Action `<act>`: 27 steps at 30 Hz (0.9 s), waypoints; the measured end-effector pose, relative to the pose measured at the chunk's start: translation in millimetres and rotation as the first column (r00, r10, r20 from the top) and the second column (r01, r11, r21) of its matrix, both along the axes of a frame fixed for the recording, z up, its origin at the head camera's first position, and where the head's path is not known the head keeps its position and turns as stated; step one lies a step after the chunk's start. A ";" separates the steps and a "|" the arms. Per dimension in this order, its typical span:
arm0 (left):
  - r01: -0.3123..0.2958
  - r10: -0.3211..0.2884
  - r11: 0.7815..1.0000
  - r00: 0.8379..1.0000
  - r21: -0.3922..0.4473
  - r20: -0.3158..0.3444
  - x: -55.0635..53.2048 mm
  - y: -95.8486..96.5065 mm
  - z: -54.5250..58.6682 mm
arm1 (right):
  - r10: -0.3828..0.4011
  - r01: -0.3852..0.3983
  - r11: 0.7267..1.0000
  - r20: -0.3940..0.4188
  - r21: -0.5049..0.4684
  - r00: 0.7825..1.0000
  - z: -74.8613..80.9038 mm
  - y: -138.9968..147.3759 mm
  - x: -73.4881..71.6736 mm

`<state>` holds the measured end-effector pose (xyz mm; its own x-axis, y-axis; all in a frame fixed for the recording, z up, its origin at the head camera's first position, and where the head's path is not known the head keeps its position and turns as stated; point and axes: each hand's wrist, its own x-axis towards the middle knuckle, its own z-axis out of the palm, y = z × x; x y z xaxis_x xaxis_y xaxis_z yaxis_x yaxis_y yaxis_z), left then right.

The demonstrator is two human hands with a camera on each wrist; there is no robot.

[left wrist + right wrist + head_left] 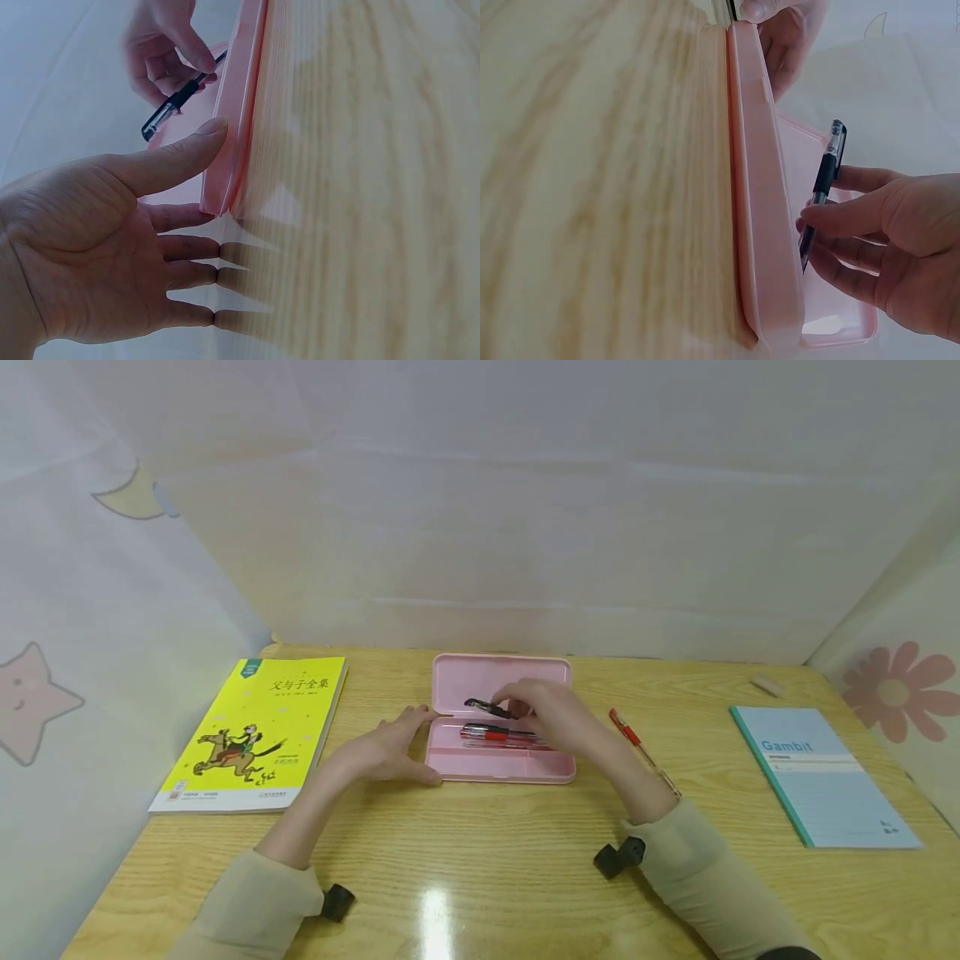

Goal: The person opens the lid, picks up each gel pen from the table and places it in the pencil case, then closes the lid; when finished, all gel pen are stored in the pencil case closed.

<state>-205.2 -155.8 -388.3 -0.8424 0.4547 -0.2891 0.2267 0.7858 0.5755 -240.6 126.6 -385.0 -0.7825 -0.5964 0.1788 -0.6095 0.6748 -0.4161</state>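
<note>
A pink pencil case (pixel 480 767) lies with its lid (pixel 450 681) folded back on the wooden table. Inside its rear compartment are black and red pens (pixel 491 734). My right hand (pixel 555 714) pinches a black gel pen (pixel 487 707) between thumb and fingers, over the case. The right wrist view shows this pen (pixel 825 172) tilted, its capped end upward. At the case's left end rests my left hand (pixel 386 747), fingers fairly straight. In the left wrist view its thumb (pixel 187 154) touches the front wall, and its fingertips meet the table.
To the left lies a yellow book (pixel 255 735). A red pen (pixel 637 742) lies beside my right forearm. Farther right are a pale blue notebook (pixel 832 793) and a small eraser (pixel 767 685). A white cloth backdrop (pixel 480 543) rises behind the table.
</note>
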 end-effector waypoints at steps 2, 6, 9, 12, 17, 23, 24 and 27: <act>-0.001 0.001 1.000 1.000 0.001 0.002 0.0 0.2 0.1 | -0.002 0.002 1.000 -0.005 0.025 1.000 -1.2 -0.4 0.1; -0.004 0.004 1.000 1.000 0.003 0.005 0.2 0.5 0.2 | -0.006 0.007 0.998 -0.014 0.057 1.000 -2.2 -0.6 0.6; -0.006 0.006 1.000 1.000 0.001 0.006 0.2 0.7 0.2 | -0.008 0.009 0.996 -0.017 0.085 1.000 -2.7 -0.2 1.1; -0.009 0.009 1.000 1.000 -0.001 0.009 0.2 0.8 0.3 | -0.001 0.003 0.994 -0.018 0.109 1.000 -3.2 0.3 1.6; -0.004 0.004 1.000 1.000 0.008 0.004 0.0 0.5 0.0 | 0.010 -0.008 0.994 -0.016 0.112 1.000 -3.6 1.7 2.4; 0.003 -0.003 1.000 1.000 0.017 0.001 0.2 0.4 -0.5 | -0.014 0.013 0.999 0.024 0.045 1.000 3.7 12.3 6.3; 0.003 -0.003 1.000 1.000 0.016 0.001 0.2 0.4 -0.5 | -0.024 0.023 0.999 0.040 0.024 0.999 6.4 15.4 7.5; -0.001 0.001 1.000 1.000 0.009 0.002 -0.1 0.1 -0.7 | -0.050 0.055 0.997 0.093 -0.055 0.994 14.1 27.3 9.8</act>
<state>-205.3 -155.7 -389.0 -0.8421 0.4569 -0.2868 0.2250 0.7807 0.5830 -230.8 153.9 -370.9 -0.8272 -0.5448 0.1376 -0.5312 0.6782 -0.5078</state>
